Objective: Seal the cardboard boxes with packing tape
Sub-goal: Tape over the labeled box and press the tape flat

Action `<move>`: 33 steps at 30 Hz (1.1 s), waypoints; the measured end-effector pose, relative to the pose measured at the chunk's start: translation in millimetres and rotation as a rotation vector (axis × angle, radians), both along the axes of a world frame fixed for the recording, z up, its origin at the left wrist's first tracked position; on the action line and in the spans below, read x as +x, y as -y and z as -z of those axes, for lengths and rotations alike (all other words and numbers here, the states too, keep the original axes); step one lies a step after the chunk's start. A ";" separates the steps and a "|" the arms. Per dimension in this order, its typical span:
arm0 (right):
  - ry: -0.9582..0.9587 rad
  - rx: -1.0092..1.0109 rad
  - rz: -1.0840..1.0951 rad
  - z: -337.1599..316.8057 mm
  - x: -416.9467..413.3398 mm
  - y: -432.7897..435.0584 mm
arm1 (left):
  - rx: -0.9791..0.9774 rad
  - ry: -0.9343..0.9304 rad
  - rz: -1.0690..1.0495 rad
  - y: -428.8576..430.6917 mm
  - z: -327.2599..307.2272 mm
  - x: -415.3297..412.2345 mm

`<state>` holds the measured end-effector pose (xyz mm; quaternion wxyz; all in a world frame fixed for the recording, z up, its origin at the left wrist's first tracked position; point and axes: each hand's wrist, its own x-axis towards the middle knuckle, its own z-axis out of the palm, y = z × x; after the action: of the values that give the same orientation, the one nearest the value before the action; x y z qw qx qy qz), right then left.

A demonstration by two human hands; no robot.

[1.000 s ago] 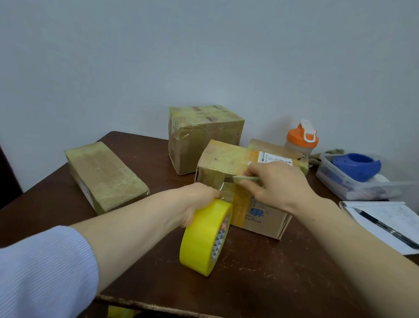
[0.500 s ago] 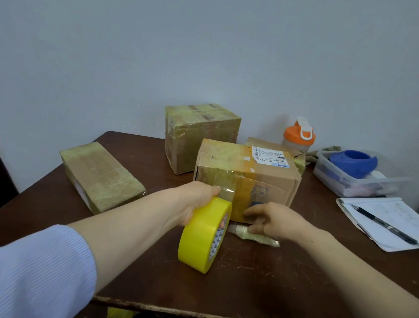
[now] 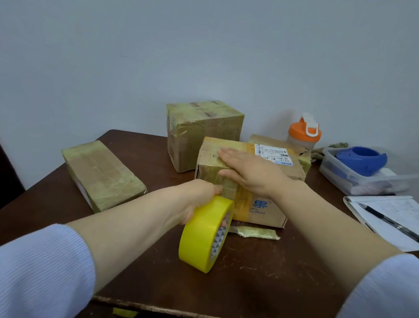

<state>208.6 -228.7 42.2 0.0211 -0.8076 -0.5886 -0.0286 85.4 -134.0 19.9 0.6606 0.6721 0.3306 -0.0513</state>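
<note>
Cardboard box [image 3: 269, 208], part-wrapped in yellowish tape, sits mid-way across a dark brown table [image 3: 256, 288]. A person's right hand [image 3: 252, 173] lies flat on its top, fingers straight, thumb down the front face. The left hand [image 3: 198, 198] grips a yellow tape roll [image 3: 201, 236] standing on edge just before the box. A crumpled tape scrap [image 3: 257, 232] lies beside the roll.

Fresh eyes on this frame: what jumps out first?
The bright yellow tape roll, gripped upright by the left hand near the middle of the table, catches the eye first. Just behind it, the right hand lies flat on top of the labelled cardboard box. At far right, an orange-lidded bottle and a blue plastic object in a clear tub stand out.
</note>
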 end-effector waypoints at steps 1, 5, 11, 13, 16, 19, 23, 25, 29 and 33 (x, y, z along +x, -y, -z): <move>-0.005 0.010 -0.002 0.4 1.2 0.1 | -0.001 -0.005 0.008 -0.1 -0.2 -0.4; -0.007 0.028 -0.005 -0.3 0.9 0.4 | -0.004 -0.019 0.029 0.5 -5.7 -4.9; -0.022 0.047 0.005 -4.2 -2.8 -0.1 | 0.047 -0.009 0.044 5.5 -5.2 -17.1; -0.045 0.103 0.041 -3.5 -4.7 1.2 | 0.057 0.009 0.020 5.5 -3.5 -18.5; 0.063 0.125 0.074 1.8 -11.7 -1.7 | 0.023 0.024 0.004 3.5 -3.7 -20.5; 0.152 0.110 0.090 4.7 -14.8 -4.1 | -0.006 0.016 -0.006 3.3 -6.8 -24.0; 0.005 -0.004 0.026 -6.5 -8.6 1.8 | -0.042 0.026 -0.012 3.6 -12.6 -26.8; -0.007 -0.047 0.015 -11.4 -7.3 1.2 | -0.026 0.039 -0.014 3.5 -14.8 -26.1; -0.150 -0.037 0.042 -17.8 -4.5 3.6 | -0.034 0.059 -0.020 5.5 -20.2 -27.8; -0.135 -0.012 0.040 -17.0 -7.6 3.0 | -0.028 0.062 -0.026 5.9 -21.1 -29.3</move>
<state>201.0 -231.7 59.2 0.0551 -0.8194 -0.5698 0.0289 56.1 -139.9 41.0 0.6807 0.6595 0.3178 -0.0265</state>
